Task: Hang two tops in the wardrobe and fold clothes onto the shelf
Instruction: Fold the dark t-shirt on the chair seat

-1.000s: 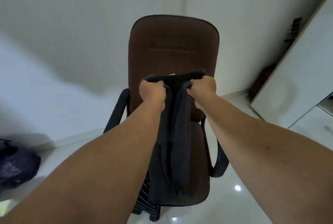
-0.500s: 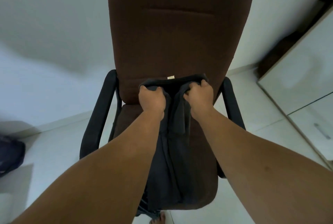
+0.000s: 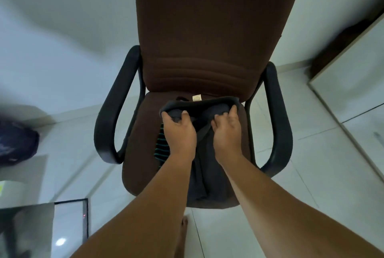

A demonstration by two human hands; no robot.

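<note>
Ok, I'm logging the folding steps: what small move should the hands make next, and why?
Probably lower the dark garment flat onto the chair seat and let go: the left hand and the right hand grip its top edge just above the seat, and its lower part already lies there.

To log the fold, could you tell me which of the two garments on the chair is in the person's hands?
The plain dark grey garment; both hands grip its top edge. The striped garment lies untouched under it.

Soft, even indoor light fills the head view, dim and faintly blue-grey. A small bright glare spot sits on the glossy white tiled floor [image 3: 60, 241] at lower left. Wide-angle distortion bends the edges, and the left margin smears with motion blur.
</note>
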